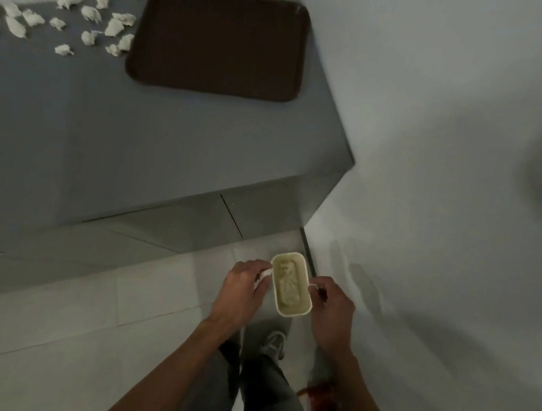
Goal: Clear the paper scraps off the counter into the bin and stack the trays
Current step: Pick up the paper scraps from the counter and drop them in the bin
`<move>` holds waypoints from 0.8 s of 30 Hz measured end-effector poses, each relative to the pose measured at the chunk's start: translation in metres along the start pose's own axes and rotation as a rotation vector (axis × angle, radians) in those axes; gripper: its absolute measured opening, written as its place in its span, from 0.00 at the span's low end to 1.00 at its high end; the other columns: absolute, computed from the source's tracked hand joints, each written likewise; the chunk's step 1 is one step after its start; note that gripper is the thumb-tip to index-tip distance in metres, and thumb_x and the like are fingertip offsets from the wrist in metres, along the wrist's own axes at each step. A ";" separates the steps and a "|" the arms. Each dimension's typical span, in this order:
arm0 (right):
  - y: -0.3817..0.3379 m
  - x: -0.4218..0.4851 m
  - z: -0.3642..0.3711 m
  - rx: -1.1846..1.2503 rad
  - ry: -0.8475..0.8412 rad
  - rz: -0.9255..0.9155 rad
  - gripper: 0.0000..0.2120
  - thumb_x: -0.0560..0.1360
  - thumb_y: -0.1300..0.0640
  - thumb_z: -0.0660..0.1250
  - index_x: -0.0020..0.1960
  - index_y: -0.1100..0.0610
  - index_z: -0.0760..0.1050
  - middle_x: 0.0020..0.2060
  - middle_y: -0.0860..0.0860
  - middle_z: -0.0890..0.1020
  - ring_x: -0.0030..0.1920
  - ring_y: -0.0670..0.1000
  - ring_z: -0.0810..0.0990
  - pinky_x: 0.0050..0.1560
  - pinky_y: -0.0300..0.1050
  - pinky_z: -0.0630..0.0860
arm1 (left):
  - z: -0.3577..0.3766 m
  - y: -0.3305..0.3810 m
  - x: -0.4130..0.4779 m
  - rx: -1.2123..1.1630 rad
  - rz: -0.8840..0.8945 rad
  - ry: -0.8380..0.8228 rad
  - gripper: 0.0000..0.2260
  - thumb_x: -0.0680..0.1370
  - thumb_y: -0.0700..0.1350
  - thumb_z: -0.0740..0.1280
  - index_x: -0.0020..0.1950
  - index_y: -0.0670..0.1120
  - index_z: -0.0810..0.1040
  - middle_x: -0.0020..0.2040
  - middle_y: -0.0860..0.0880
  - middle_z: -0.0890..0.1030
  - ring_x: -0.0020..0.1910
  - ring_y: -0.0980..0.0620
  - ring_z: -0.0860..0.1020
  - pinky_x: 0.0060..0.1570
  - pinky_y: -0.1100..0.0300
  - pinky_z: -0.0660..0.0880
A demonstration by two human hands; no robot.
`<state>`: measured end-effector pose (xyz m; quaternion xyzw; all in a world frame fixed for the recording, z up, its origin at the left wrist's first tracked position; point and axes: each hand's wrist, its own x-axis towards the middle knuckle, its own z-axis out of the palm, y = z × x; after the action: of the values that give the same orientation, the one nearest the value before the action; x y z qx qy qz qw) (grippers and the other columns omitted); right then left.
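Scraps (pixel 114 28) — white, crumpled, scattered beside brown tray (pixel 218 41).

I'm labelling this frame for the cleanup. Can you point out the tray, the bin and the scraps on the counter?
tray (pixel 219 43), head view, middle of its flat bottom.
bin (pixel 295 314), head view, on its near rim.
scraps (pixel 114 28), head view, on one scrap just left of the tray.

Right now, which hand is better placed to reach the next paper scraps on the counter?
Probably left. The left hand is on the counter side of the bin, and the paper scraps lie left of the brown tray. The right hand, on the wall side, would cross the bin.
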<state>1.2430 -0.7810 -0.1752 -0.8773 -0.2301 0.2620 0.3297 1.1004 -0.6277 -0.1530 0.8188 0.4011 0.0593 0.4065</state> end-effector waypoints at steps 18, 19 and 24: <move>0.268 0.095 0.217 -0.238 -0.130 0.164 0.09 0.81 0.56 0.68 0.60 0.55 0.77 0.54 0.52 0.81 0.51 0.52 0.81 0.44 0.41 0.73 | 0.281 -0.204 0.126 0.227 -0.089 -0.369 0.10 0.81 0.48 0.65 0.59 0.46 0.79 0.59 0.44 0.79 0.57 0.44 0.77 0.58 0.49 0.78; 0.277 0.100 0.225 -0.263 -0.139 0.156 0.09 0.81 0.56 0.67 0.61 0.55 0.76 0.55 0.52 0.80 0.52 0.53 0.81 0.45 0.43 0.75 | 0.293 -0.212 0.131 0.225 -0.096 -0.384 0.10 0.81 0.48 0.65 0.60 0.46 0.79 0.60 0.43 0.79 0.58 0.43 0.77 0.59 0.49 0.77; 0.303 0.113 0.251 -0.378 -0.184 0.092 0.13 0.79 0.56 0.67 0.63 0.53 0.76 0.57 0.55 0.82 0.54 0.58 0.83 0.52 0.53 0.82 | 0.332 -0.236 0.151 0.277 -0.119 -0.462 0.17 0.82 0.47 0.64 0.70 0.48 0.74 0.69 0.44 0.75 0.68 0.42 0.72 0.67 0.54 0.70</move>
<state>1.2449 -0.8054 -0.5838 -0.9055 -0.2639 0.3080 0.1246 1.1984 -0.6442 -0.5760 0.8334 0.3493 -0.2083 0.3743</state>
